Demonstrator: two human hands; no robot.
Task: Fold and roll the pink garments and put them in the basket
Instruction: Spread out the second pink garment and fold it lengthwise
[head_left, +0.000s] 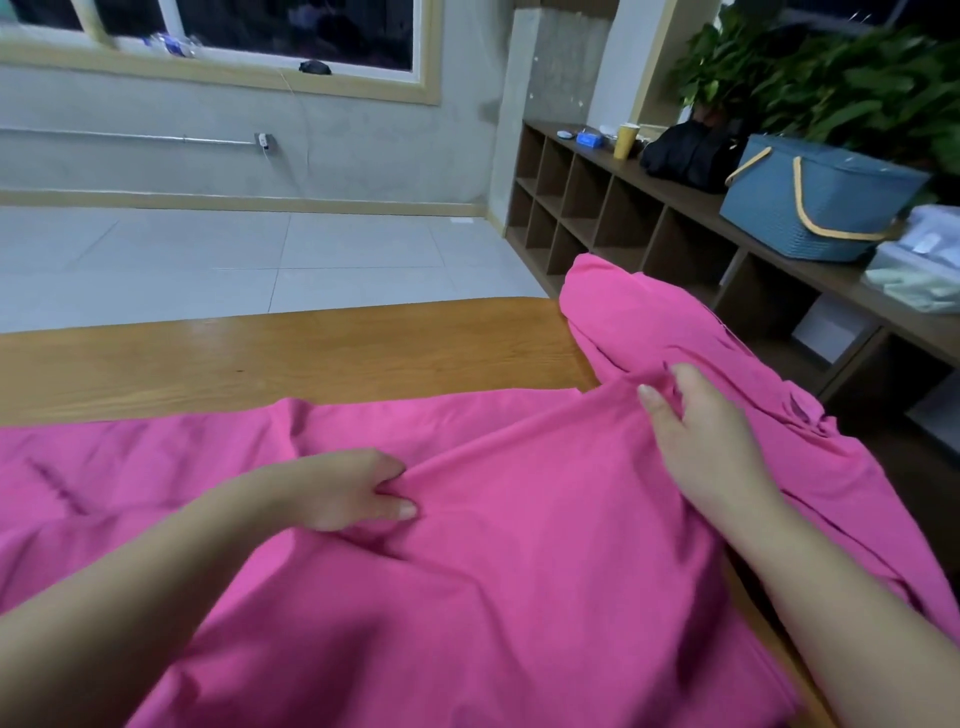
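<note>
We see a large bright pink cotton garment (519, 545) spread over the wooden table (291, 353), one end hanging off its right edge. Our left hand (348, 488) pinches a raised fold of it between thumb and curled fingers; our right hand (706, 436) grips the same ridge farther along. The blue woven basket with yellow handles (815, 202) stands on the brown cubby shelf (649, 208), well apart; we cannot see its contents.

Light: dim, even indoor light; window (260, 26) at 11 o'clock is dark.
Glare: soft sheen on table (234, 343).
Shadows: faint, under the arms.
Blur: plants (831, 78) at 1 o'clock smeared.
Distortion: wide-angle, edges bend.
</note>
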